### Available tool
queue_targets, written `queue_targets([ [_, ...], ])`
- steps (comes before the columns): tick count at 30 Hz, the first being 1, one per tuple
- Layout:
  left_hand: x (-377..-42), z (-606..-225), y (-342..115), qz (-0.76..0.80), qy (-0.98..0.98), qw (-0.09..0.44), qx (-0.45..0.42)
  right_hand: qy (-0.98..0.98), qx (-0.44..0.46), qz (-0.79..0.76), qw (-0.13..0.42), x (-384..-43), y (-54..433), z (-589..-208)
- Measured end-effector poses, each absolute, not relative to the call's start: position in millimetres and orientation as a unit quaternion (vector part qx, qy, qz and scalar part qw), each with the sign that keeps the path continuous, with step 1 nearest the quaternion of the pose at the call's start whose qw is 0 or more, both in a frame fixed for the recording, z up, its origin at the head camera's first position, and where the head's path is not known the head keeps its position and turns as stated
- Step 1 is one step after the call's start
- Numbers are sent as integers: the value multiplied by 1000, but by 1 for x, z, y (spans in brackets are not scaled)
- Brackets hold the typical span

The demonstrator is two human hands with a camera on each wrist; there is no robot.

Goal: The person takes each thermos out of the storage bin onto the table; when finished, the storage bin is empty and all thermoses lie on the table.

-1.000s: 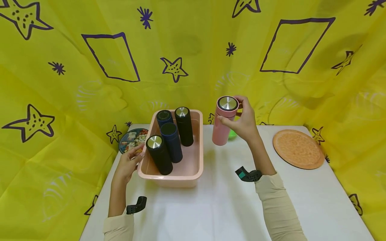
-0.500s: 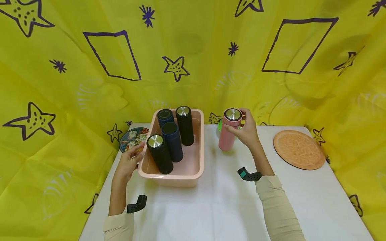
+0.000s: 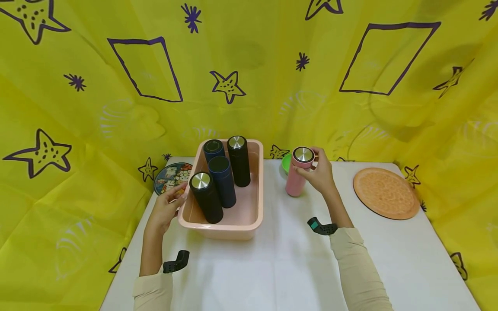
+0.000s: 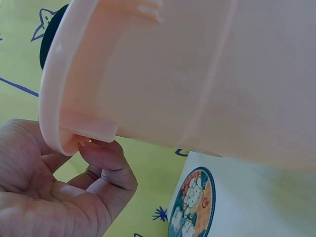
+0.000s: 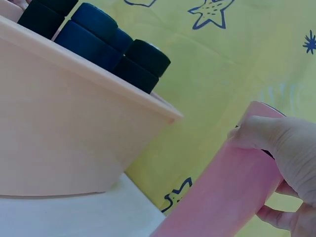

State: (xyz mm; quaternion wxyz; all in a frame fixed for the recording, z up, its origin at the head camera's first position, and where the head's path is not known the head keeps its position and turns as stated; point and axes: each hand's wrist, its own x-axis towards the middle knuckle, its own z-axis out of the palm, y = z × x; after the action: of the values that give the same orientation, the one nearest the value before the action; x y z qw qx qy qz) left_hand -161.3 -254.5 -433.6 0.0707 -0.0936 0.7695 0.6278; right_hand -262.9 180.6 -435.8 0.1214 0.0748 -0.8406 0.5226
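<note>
My right hand point(image 3: 321, 172) grips a pink thermos flask point(image 3: 296, 180) with a silver-topped lid, thumb in front and fingers behind, just below the lid. The flask is upright, right of a pale pink plastic tub point(image 3: 253, 221). At the tub's left rim, my left hand point(image 3: 166, 210) holds on, fingers curled under the edge in the left wrist view. Inside the tub stand a black flask with a silver lid point(image 3: 207, 201) at the front, a dark blue flask point(image 3: 223, 183), another dark blue flask point(image 3: 214, 148) and a taller black flask point(image 3: 239, 166) at the back.
Behind the pink flask is a green bowl point(image 3: 286, 162), partly hidden. A round tan board point(image 3: 386, 193) lies at the right, and a round mat with a food print point(image 3: 163, 175) sits left of the tub. Yellow patterned cloth point(image 3: 249, 56) surrounds the white table point(image 3: 241, 276).
My right hand has brought the pink flask down and a little to the right, and more of the green bowl shows. The left hand keeps its hold on the tub rim.
</note>
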Motion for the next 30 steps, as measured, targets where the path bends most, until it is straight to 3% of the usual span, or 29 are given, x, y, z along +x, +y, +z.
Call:
queue_targets([
  [30,-160,-432,-253,631,766,75,-93,-859,69,502,67,-265,188,-441],
])
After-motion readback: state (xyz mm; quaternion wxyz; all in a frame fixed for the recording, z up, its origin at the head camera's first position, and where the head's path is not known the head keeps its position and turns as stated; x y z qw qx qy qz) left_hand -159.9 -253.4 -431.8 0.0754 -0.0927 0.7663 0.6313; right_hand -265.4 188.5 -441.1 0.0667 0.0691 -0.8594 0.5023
